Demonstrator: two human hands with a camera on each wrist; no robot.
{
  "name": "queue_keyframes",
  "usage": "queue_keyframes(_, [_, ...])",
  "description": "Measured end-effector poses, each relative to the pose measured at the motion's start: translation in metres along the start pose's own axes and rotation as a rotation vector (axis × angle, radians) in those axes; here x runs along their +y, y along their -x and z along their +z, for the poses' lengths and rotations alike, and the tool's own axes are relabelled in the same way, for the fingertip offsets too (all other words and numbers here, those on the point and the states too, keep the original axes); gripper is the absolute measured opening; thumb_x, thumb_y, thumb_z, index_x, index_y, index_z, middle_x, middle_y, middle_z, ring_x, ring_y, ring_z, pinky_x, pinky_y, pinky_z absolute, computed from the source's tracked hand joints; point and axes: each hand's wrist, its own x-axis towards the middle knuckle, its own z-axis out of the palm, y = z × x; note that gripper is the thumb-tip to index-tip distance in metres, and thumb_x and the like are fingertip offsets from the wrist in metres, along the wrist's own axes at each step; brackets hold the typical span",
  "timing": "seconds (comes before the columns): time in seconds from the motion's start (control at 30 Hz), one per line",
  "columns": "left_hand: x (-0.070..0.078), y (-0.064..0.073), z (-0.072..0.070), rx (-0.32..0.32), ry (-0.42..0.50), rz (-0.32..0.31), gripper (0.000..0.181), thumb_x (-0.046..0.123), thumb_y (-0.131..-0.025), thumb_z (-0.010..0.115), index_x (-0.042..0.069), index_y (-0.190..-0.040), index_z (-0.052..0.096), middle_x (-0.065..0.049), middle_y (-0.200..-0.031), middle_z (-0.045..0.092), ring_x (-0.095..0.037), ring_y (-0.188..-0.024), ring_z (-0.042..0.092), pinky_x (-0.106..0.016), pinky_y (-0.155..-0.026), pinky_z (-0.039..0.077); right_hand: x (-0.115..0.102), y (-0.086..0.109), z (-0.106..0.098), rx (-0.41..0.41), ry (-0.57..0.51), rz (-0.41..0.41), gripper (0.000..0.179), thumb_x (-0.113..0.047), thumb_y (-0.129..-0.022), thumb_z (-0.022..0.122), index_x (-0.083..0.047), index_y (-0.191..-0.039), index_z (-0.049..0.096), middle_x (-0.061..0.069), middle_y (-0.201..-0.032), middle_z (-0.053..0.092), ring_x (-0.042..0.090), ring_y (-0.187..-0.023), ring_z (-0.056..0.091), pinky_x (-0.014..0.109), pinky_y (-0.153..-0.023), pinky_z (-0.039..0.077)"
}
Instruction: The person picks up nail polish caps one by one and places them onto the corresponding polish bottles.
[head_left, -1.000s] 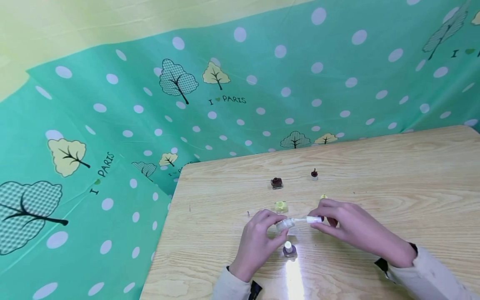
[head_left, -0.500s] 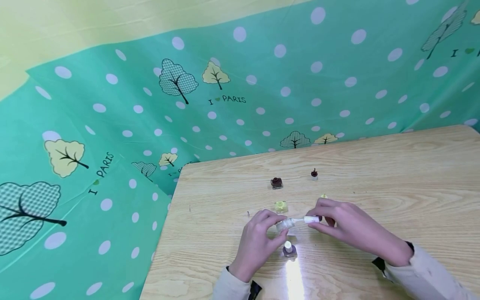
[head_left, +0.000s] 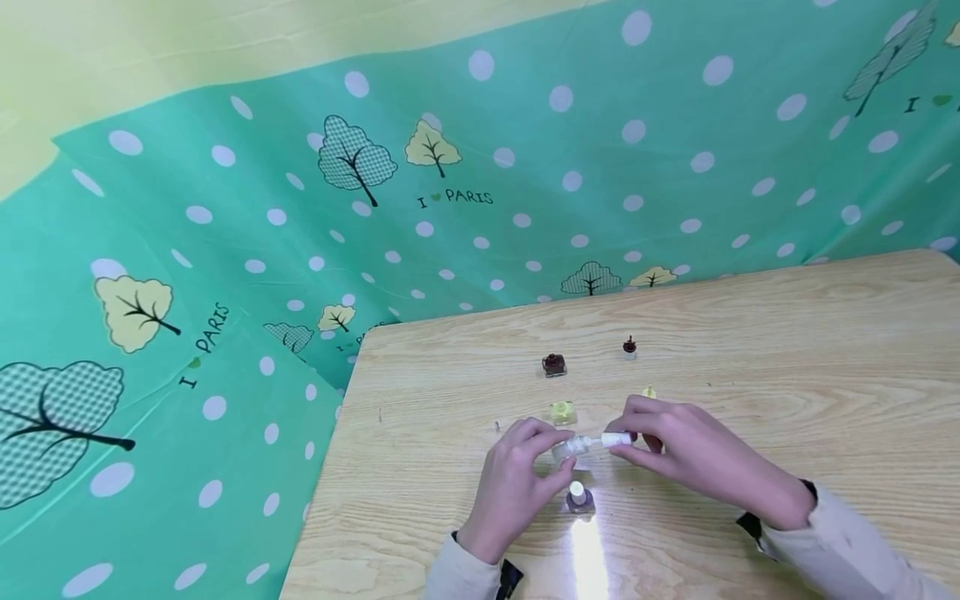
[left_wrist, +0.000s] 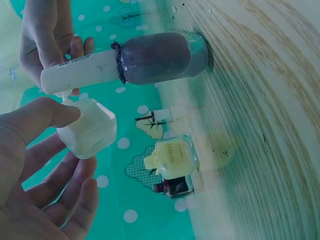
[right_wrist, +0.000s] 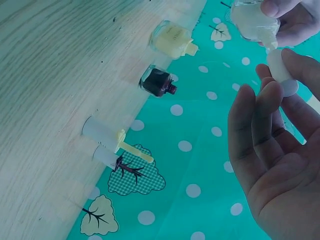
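My left hand (head_left: 517,487) pinches a nail polish bottle (left_wrist: 90,132) of whitish polish between thumb and fingers, above the table and tilted to the right. Its white brush cap (head_left: 617,439) is pinched by my right hand (head_left: 686,437), and the brush reaches to the bottle's neck; how deep the tip sits is hard to tell. Just below the hands stands a capped purple nail polish bottle (head_left: 580,500). An uncapped yellow bottle (head_left: 562,413) stands beyond the left fingers, with an uncapped dark red bottle (head_left: 554,366) farther back.
Two brush caps stand brush-up on the wooden table (head_left: 420,467): a dark red one (head_left: 629,348) at the back and a yellow one (head_left: 649,392) partly behind the right hand. A patterned green cloth (head_left: 480,167) hangs behind the table.
My right hand has moved slightly left with the brush cap, closing the gap to the bottle's neck. The left hand and its bottle stay nearly still.
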Motion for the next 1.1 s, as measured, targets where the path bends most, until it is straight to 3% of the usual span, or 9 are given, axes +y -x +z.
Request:
queue_keyframes(0.83, [0.002,-0.013,-0.001,-0.007,-0.04,0.057,0.029,0.017,-0.078,0.083,0.014,-0.106,0.076,0.003,-0.099,0.07,-0.009,-0.09,0.063,-0.014,-0.079,0.052,0.003,-0.014,0.009,-0.005,-0.014,-0.036,0.012,-0.029,-0.091,0.072,-0.021,-0.099,0.076,-0.019,-0.083,0.053,-0.009,-0.056,0.039,0.013,-0.05,0.039])
queue_keyframes(1.1, [0.004,-0.012,0.001,-0.021,-0.063,0.089,0.026,0.017,-0.077,0.083,0.016,-0.103,0.077,0.006,-0.095,0.068,-0.005,-0.083,0.059,-0.01,-0.072,0.047,0.005,-0.01,0.015,0.024,-0.039,-0.085,0.01,-0.024,-0.089,0.074,-0.021,-0.098,0.076,-0.019,-0.084,0.053,-0.01,-0.057,0.037,0.012,-0.05,0.039])
